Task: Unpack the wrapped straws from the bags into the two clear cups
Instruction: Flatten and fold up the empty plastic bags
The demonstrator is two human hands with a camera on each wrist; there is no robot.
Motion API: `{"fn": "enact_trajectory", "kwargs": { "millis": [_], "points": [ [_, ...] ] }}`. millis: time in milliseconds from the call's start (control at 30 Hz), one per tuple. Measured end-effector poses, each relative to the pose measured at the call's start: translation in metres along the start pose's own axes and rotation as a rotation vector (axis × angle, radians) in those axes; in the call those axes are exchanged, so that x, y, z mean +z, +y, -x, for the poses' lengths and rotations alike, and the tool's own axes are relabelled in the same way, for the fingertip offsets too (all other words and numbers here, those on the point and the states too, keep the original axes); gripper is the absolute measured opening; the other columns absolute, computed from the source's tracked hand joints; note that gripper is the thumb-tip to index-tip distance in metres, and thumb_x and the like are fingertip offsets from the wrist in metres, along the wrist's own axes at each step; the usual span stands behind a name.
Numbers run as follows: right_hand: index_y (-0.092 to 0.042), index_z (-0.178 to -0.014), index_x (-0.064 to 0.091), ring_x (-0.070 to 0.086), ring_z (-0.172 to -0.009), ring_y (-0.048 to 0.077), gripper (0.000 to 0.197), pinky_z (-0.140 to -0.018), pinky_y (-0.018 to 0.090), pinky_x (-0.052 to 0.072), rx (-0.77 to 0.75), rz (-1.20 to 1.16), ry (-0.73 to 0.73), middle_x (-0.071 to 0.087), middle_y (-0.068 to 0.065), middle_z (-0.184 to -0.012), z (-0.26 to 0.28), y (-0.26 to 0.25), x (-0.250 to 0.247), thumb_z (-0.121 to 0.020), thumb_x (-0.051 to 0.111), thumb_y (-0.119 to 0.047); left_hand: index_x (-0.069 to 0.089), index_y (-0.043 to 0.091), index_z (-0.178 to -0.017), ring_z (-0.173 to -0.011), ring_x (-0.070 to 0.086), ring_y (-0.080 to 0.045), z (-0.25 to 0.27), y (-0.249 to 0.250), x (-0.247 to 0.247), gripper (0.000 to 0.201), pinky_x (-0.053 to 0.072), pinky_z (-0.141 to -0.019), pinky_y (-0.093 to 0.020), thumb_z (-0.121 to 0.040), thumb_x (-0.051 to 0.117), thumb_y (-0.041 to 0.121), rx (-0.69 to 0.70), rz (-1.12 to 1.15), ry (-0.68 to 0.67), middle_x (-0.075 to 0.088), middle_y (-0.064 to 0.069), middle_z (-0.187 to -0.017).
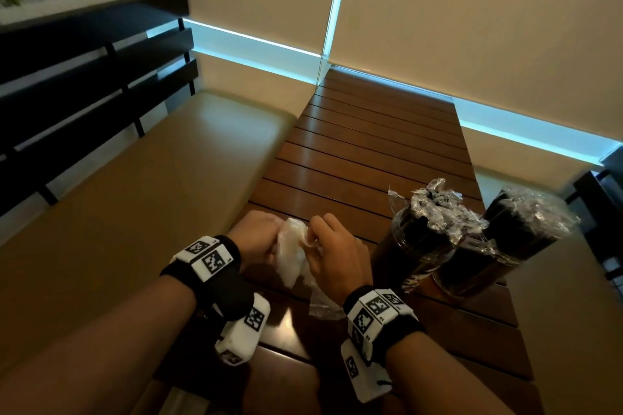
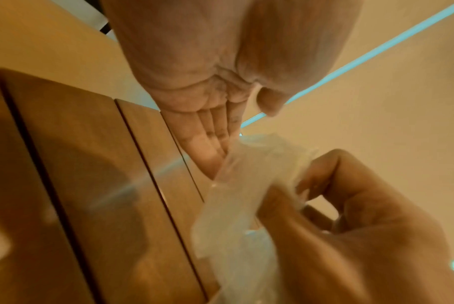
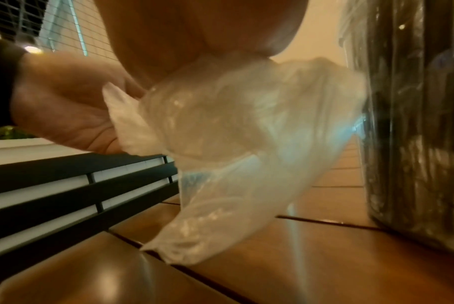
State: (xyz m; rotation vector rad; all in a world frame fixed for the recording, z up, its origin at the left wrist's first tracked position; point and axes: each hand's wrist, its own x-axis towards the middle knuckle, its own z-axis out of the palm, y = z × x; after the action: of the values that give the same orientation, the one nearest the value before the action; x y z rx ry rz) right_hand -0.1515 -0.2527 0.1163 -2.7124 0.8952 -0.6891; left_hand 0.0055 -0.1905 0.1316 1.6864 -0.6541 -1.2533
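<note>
A crumpled clear plastic bag (image 1: 290,259) hangs between my two hands just above the near end of the wooden table (image 1: 371,152). My left hand (image 1: 266,239) holds its left edge, and the white corner of the bag (image 3: 126,123) lies in that palm (image 3: 64,102). My right hand (image 1: 320,242) pinches the bag's top with curled fingers (image 2: 332,176). No straws show inside the bag (image 2: 236,205). To the right stand two clear cups (image 1: 414,256) (image 1: 488,263), side by side and packed with dark wrapped straws (image 1: 438,209) whose crinkled tips stick out.
A second scrap of clear plastic (image 1: 323,305) lies on the table under my right wrist. The nearer cup (image 3: 415,123) stands close to the bag's right side. A tan bench (image 1: 135,195) with a black slatted back (image 1: 84,61) runs along the table's left.
</note>
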Motion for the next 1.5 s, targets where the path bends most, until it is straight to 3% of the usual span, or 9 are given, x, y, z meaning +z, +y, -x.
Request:
{"fn": "enact_trajectory", "kwargs": {
  "millis": [100,333,500,667,833,967,1133,1367,1500],
  "points": [
    [-0.026,-0.094,0.048,0.048,-0.057,0.015,0.014,-0.044,0.028,0.038,-0.059,0.028,-0.043,0.048,-0.009,-0.088,-0.001,0.0,-0.004,-0.086,0.059,-0.021,0.064,0.004,-0.108,-0.079,0.068,-0.022,0.004,0.011,0.003,0.043,0.055,-0.074,-0.039,-0.096,0.051,0.043,0.002,0.174,-0.111,0.071,-0.01,-0.088],
    [-0.017,-0.082,0.059,0.051,-0.066,0.009,0.021,-0.061,0.028,0.045,0.11,-0.368,0.157,0.055,-0.007,-0.074,-0.001,0.005,-0.016,-0.095,0.047,-0.029,0.061,0.006,-0.107,-0.104,0.063,-0.034,0.001,0.008,-0.003,0.029,0.054,-0.087,-0.053,-0.082,0.066,-0.007,0.176,0.005,0.175,0.066,-0.015,-0.108],
    [-0.008,-0.063,0.05,0.048,-0.055,0.018,0.055,-0.054,0.03,0.038,0.298,-0.469,0.396,0.052,0.003,-0.056,-0.02,-0.005,-0.029,-0.1,0.03,-0.043,0.06,-0.001,-0.105,-0.07,0.067,-0.01,0.026,0.017,0.025,0.024,0.052,-0.056,-0.024,-0.087,0.066,0.015,0.262,0.001,-0.061,0.068,-0.009,-0.09],
    [-0.01,-0.064,0.05,0.051,-0.054,0.016,0.058,-0.056,0.036,0.044,0.437,-0.426,0.436,0.053,0.001,-0.056,-0.028,0.0,-0.034,-0.101,0.027,-0.049,0.053,0.009,-0.125,-0.1,0.067,-0.028,0.031,0.027,0.028,0.062,0.057,-0.08,-0.038,-0.07,0.079,0.02,0.222,0.13,-0.372,0.066,-0.013,-0.113],
    [-0.008,-0.07,0.05,0.049,-0.06,0.015,0.054,-0.06,0.034,0.042,0.431,-0.479,0.413,0.053,0.003,-0.064,-0.024,-0.005,-0.04,-0.103,0.027,-0.043,0.052,0.021,-0.116,-0.097,0.067,-0.023,0.035,0.031,0.032,0.06,0.058,-0.082,-0.039,-0.066,0.084,0.012,0.355,-0.287,-0.277,0.066,-0.006,-0.108],
    [-0.023,-0.101,0.052,0.05,-0.095,0.012,0.025,-0.085,0.03,0.045,0.424,-0.646,0.211,0.051,-0.002,-0.103,-0.009,-0.003,-0.048,-0.09,0.042,-0.042,0.056,0.018,-0.106,-0.09,0.066,-0.02,0.032,0.034,0.033,0.046,0.058,-0.076,-0.037,-0.07,0.078,0.0,0.427,-0.365,-0.092,0.066,-0.001,-0.099],
    [-0.034,-0.124,0.045,0.063,-0.1,0.009,0.05,-0.085,0.031,0.056,0.481,-0.787,-0.094,0.063,-0.008,-0.112,0.015,0.002,-0.065,-0.08,0.067,-0.021,0.05,0.009,-0.115,-0.086,0.062,-0.018,0.036,0.039,0.039,0.048,0.052,-0.06,-0.021,-0.076,0.069,-0.01,0.411,-0.25,-0.107,0.061,-0.004,-0.1],
    [-0.024,-0.117,0.048,0.06,-0.096,0.018,0.035,-0.07,0.027,0.05,0.489,-0.403,-0.311,0.061,0.0,-0.111,0.065,0.019,-0.117,-0.086,0.065,-0.026,0.045,0.024,-0.129,-0.106,0.054,-0.014,0.074,0.004,0.076,0.069,0.05,-0.09,-0.035,-0.073,0.072,0.056,0.463,-0.972,0.068,0.046,0.005,-0.12],
    [-0.022,-0.13,0.046,0.055,-0.113,0.024,0.05,-0.089,0.037,0.05,0.504,-0.232,-0.626,0.055,0.003,-0.127,0.124,0.02,-0.155,-0.086,0.067,-0.03,0.053,0.038,-0.115,-0.092,0.056,0.001,0.153,-0.075,0.078,0.043,0.05,-0.08,-0.028,-0.08,0.052,0.064,0.533,-1.088,-0.17,0.056,0.019,-0.105]
  ]
}}
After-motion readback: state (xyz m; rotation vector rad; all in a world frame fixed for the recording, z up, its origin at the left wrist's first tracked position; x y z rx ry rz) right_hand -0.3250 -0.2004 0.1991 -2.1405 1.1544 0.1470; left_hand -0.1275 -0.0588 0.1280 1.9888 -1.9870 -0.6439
